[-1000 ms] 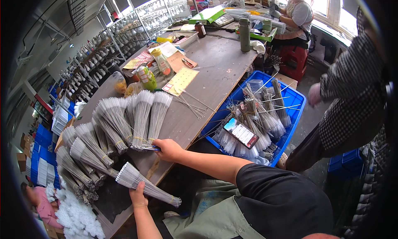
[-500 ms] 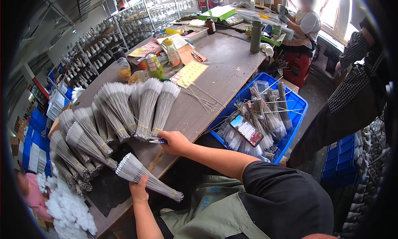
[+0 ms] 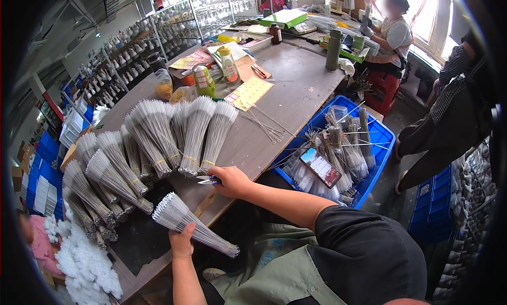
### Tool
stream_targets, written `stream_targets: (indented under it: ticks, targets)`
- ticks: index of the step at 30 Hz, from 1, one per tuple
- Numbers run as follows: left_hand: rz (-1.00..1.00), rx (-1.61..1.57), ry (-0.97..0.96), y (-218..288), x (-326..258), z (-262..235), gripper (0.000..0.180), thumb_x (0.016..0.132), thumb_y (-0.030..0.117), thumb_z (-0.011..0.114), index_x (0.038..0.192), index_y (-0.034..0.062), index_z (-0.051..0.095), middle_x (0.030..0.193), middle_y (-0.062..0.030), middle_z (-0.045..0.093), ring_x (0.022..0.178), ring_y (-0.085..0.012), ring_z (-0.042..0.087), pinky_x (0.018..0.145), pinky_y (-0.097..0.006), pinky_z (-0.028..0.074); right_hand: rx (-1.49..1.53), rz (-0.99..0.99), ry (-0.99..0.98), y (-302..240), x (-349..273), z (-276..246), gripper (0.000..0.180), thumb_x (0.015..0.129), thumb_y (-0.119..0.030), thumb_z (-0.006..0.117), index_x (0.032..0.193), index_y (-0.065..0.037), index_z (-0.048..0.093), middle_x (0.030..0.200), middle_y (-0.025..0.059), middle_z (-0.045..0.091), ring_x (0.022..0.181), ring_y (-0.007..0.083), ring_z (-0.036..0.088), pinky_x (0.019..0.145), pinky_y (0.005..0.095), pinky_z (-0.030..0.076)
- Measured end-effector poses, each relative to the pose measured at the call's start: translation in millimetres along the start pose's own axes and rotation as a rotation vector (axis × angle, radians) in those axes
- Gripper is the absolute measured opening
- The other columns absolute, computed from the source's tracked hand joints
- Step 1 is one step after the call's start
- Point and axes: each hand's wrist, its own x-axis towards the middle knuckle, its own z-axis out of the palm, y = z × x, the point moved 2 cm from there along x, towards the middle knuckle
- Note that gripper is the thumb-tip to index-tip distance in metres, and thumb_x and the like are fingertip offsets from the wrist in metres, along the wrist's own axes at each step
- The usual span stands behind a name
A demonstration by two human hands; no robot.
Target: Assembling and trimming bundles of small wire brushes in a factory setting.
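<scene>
My left hand (image 3: 181, 242) is closed around a bundle of thin wire brushes (image 3: 198, 227). White bristly ends fan out toward the upper left, and a band ties the narrow wire end at the lower right. At the table's near edge, my right hand (image 3: 232, 182) grips a pair of small scissors (image 3: 206, 180), its blades pointing left and slightly apart. The blades lie close to the banded base of one standing bundle (image 3: 198, 136). Several more tied bundles (image 3: 113, 173) crowd the table to the left, bristle ends pointing up and away.
Right of the table, a blue crate (image 3: 364, 195) holds more brushes and a phone (image 3: 320, 167). Bottles (image 3: 203, 83), a yellow sheet (image 3: 249, 92) and loose wires lie farther back. White fluff (image 3: 87, 265) is at lower left. One person sits at the far side; another stands right.
My view has shifted slightly, so the scene sits a little differently. Both hands keep their hold. The person standing at the right has moved their legs, now apart.
</scene>
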Motion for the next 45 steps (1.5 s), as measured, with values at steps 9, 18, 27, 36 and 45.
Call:
stream_targets:
  ticks: [9, 18, 27, 36, 45]
  targets:
    - [0.021, -0.009, -0.017, 0, -1, -1, 0.048, 0.069, 0.008, 0.080, 0.111, 0.0009, 0.058, 0.101, -0.0026, 0.061, 0.091, -0.0164, 0.059, 0.086, -0.032, 0.047, 0.007, 0.035, 0.015, 0, -1, -4, 0.027, 0.075, -0.013, 0.064, 0.102, -0.008, 0.061, 0.084, 0.0184, 0.066, 0.080, 0.0389, 0.063, 0.070, 0.0459, 0.050]
    - [-0.058, 0.039, -0.062, -1, 5, -5, 0.049, 0.070, 0.009, 0.082, 0.112, 0.0014, 0.058, 0.101, -0.0031, 0.062, 0.091, -0.0150, 0.058, 0.084, -0.030, 0.048, -0.286, 0.279, 0.249, 52, 3, -91, 0.028, 0.078, -0.014, 0.065, 0.106, -0.010, 0.066, 0.090, 0.0185, 0.068, 0.084, 0.0374, 0.065, 0.074, 0.0431, 0.052]
    - [0.059, 0.093, -0.081, -2, 0, -6, 0.050, 0.070, 0.008, 0.081, 0.114, 0.0004, 0.057, 0.106, -0.0035, 0.061, 0.096, -0.0158, 0.058, 0.088, -0.031, 0.046, -0.708, 0.358, 0.059, 91, 22, -145, 0.023, 0.082, -0.019, 0.058, 0.102, -0.013, 0.067, 0.084, 0.0175, 0.066, 0.082, 0.0374, 0.063, 0.073, 0.0472, 0.050]
    - [0.098, -0.028, -0.100, -12, -14, -8, 0.061, 0.064, 0.005, 0.079, 0.118, 0.0029, 0.052, 0.103, -0.0121, 0.060, 0.095, -0.0287, 0.062, 0.088, -0.045, 0.050, 0.408, 0.298, -0.027, 0, -15, -51, 0.029, 0.083, 0.005, 0.054, 0.107, -0.006, 0.066, 0.075, 0.0054, 0.065, 0.069, 0.0119, 0.061, 0.064, 0.0291, 0.050]
    - [-0.582, -0.098, -0.464, 13, -45, 39, 0.027, 0.082, 0.017, 0.065, 0.088, -0.0089, 0.065, 0.092, -0.0235, 0.067, 0.085, -0.0266, 0.067, 0.080, -0.036, 0.055, 1.336, 1.012, -0.507, -78, -73, 68, 0.032, 0.102, -0.029, 0.044, 0.113, -0.002, 0.057, 0.069, 0.0013, 0.058, 0.056, 0.0064, 0.052, 0.048, 0.0220, 0.042]
